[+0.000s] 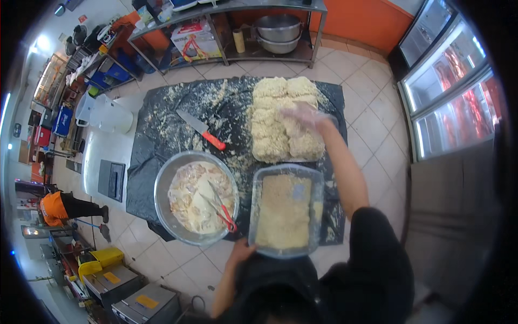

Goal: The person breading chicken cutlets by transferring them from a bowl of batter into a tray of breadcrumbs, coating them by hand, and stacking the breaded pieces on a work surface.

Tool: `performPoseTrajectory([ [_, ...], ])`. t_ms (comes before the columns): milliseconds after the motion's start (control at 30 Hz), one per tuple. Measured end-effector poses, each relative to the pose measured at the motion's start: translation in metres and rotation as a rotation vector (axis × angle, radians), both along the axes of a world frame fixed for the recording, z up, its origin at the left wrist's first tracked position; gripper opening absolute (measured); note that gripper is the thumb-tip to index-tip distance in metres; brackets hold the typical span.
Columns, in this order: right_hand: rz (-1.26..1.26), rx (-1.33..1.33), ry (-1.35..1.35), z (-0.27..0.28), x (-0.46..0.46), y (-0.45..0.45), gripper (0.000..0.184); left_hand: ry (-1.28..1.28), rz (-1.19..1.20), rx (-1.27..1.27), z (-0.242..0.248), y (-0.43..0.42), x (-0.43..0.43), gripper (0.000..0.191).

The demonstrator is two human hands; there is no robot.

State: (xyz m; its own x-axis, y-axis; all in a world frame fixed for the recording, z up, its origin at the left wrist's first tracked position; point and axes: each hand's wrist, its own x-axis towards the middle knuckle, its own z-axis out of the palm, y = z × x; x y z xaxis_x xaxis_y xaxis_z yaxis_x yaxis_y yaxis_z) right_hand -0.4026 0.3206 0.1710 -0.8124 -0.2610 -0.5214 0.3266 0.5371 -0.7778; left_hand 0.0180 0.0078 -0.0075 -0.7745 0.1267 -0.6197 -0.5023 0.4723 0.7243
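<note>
My right hand (pixel 303 115), in a clear plastic glove, lies over the breaded pieces (pixel 270 139) stacked in two rows on a tray at the table's far right. My left hand (pixel 243 249) rests at the near left corner of a clear plastic tub (pixel 319 210) of breading flour (pixel 285 214); whether it grips the rim cannot be told. Left of the tub stands a metal bowl (pixel 161 218) of raw meat pieces in pale batter (pixel 202 194), with red-handled tongs (pixel 222 212) leaning in it. A knife with a red handle (pixel 212 139) lies on the black plastic sheet.
Crumbs are scattered over the black sheet (pixel 153 109). Clear plastic containers (pixel 109 115) stand at the left. Beyond the table is a metal shelf with large pots (pixel 279 34); a glass-door fridge (pixel 449 89) stands right. A person in orange (pixel 54 208) is at far left.
</note>
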Motion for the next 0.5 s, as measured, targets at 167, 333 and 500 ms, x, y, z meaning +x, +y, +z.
performPoseTrajectory([
  [167,0.389,0.291,0.098,0.015,-0.149,-0.010,0.099,-0.078,-0.028,-0.048,-0.004,-0.002,0.005,0.047],
  [333,0.455,0.615,0.400,-0.033,-0.235,-0.022,0.088,-0.183,0.051,0.002,-0.010,-0.004,0.012,0.049],
  [500,0.336,0.584,0.515,-0.069,-0.232,-0.067,0.078,-0.147,0.047,-0.125,-0.027,-0.002,0.033,0.049],
])
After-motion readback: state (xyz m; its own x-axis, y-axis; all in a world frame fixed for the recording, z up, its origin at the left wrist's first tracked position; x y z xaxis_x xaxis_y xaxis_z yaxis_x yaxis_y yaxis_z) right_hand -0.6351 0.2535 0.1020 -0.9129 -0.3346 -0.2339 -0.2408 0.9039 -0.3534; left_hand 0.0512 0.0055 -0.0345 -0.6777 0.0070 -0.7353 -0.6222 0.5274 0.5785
